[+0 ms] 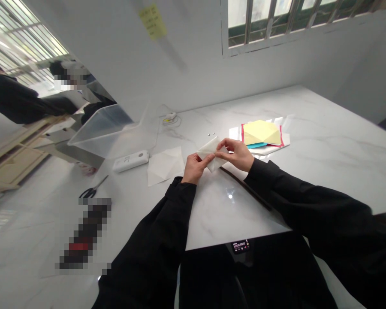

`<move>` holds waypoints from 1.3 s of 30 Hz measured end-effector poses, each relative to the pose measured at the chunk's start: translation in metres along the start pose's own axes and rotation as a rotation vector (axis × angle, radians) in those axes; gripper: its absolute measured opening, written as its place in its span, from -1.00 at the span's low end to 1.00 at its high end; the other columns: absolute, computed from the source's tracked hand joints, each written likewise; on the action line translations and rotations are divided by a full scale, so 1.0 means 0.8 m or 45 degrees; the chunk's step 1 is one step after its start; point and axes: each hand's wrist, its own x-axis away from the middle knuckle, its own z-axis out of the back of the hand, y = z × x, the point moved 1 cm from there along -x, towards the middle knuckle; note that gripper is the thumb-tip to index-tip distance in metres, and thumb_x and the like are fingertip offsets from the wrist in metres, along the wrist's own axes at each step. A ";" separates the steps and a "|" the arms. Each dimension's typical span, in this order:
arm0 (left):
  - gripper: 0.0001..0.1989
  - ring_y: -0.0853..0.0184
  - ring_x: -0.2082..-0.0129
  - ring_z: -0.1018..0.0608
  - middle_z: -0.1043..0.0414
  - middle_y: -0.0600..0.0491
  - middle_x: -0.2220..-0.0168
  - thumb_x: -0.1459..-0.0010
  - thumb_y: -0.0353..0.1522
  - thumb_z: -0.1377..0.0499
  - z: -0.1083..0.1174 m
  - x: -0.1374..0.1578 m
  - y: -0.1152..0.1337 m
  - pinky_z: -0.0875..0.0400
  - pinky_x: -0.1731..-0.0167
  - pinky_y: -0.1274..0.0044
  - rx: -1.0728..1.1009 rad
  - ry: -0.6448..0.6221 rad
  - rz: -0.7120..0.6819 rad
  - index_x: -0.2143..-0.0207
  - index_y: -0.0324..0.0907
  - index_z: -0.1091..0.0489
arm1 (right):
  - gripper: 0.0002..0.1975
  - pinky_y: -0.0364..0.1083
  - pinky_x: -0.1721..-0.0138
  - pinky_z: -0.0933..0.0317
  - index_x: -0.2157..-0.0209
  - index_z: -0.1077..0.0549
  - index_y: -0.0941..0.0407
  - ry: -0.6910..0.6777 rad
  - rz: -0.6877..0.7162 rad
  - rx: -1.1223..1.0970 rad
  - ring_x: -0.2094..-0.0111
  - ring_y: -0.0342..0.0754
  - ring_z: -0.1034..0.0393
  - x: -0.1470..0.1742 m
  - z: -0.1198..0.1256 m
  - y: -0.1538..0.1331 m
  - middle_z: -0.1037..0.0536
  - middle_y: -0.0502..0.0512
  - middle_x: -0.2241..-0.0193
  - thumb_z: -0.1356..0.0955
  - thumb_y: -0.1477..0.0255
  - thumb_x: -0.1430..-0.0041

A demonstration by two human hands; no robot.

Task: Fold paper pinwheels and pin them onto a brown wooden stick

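Observation:
My left hand (194,168) pinches the lower left side of a folded white paper (213,166) between thumb and fingers. On its right side, my right hand (236,155) grips the same paper, with thumb and forefinger closed near the middle. The two thumbs almost meet at a fold. A second white paper (166,165) with crease lines lies on the table just left of my left hand. Two tiny shiny beads (211,134) rest behind the held paper. A dark narrow strip (244,186) runs along the tabletop below my right hand.
A pile of yellow, red, blue and white papers (262,132) lies to the right. Leftward are a white box-shaped device (131,162), scissors (93,189), a clear plastic bin (104,131) and a blurred-out dark item (85,236). A cabled white plug (170,116) sits near the wall. Two people are beyond.

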 end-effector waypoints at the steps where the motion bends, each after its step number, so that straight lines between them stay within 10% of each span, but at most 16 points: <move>1: -0.46 0.22 0.27 -0.64 -0.67 -0.08 0.23 0.14 -0.10 -0.54 -0.001 0.000 0.000 -0.52 0.18 0.43 0.009 0.000 0.003 0.19 -0.28 -0.65 | -0.70 -0.03 0.17 -0.38 0.24 -0.52 0.09 0.013 -0.001 -0.019 0.30 -0.04 -0.45 0.000 0.000 0.000 -0.60 0.07 0.29 -0.52 0.21 -0.10; 9: -0.45 0.19 0.23 -0.65 -0.67 -0.12 0.22 0.12 -0.10 -0.54 -0.003 0.001 0.001 -0.54 0.10 0.37 0.045 -0.025 -0.001 0.17 -0.31 -0.65 | -0.23 0.01 0.24 -0.42 -0.27 -0.26 0.09 0.027 -0.051 -0.117 0.35 0.01 -0.49 0.003 -0.004 0.001 -0.56 -0.01 0.37 -0.51 0.27 -0.07; 18: -0.47 0.21 0.26 -0.64 -0.67 -0.08 0.24 0.16 -0.09 -0.55 -0.004 0.000 0.002 -0.52 0.15 0.42 -0.008 0.006 -0.010 0.21 -0.26 -0.66 | -0.68 0.01 0.17 -0.47 0.25 -0.53 0.14 -0.034 -0.062 -0.121 0.26 0.02 -0.55 -0.002 -0.003 0.004 -0.66 0.12 0.28 -0.50 0.20 -0.09; 39: -0.50 0.25 0.39 -0.59 -0.62 -0.03 0.42 0.10 -0.04 -0.50 -0.010 0.007 0.013 -0.46 0.31 0.47 -0.222 0.075 -0.100 0.31 -0.29 -0.66 | -0.77 -0.06 0.28 -0.40 0.33 -0.55 0.11 0.004 -0.049 0.038 0.33 0.01 -0.51 -0.001 -0.003 0.009 -0.64 0.06 0.37 -0.50 0.24 -0.09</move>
